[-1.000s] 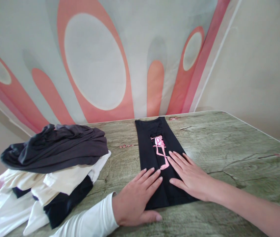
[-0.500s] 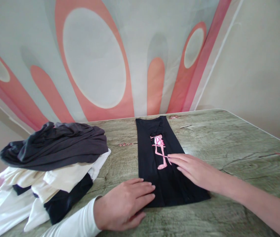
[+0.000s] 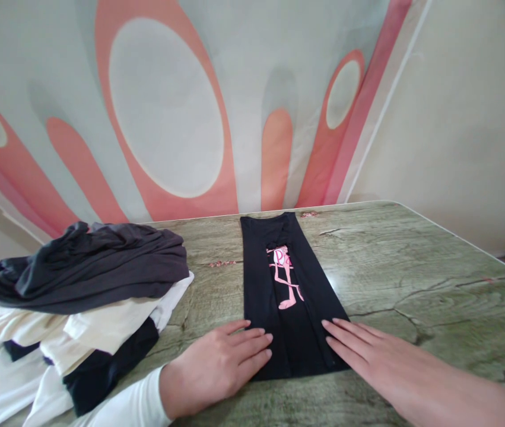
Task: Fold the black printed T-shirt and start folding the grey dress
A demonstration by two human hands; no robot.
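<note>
Garment (image 3: 259, 290) lies flat, with a hand at each near corner

Right hand (image 3: 381, 359) has shifted: half a second ago its fingertips were on the lower part of the pink print (image 3: 284, 284); now they rest at the near right edge of the black garment, leaving the print uncovered. Left hand (image 3: 221, 370) has stayed by the near left corner, fingers over the cloth. Both are flattened palm-down, fingers straight and close together, with no visible grip; whether either thumb is under the fabric cannot be told.

As I judge it, the change leaves the two hands evenly placed for smoothing or squaring the near end. The garment is a long narrow panel, its far end close to the far edge of the desk (image 3: 416, 255). Well apart on the left sits a loose heap, dark grey cloth (image 3: 114, 270) over cream cloth (image 3: 110, 323).
</note>
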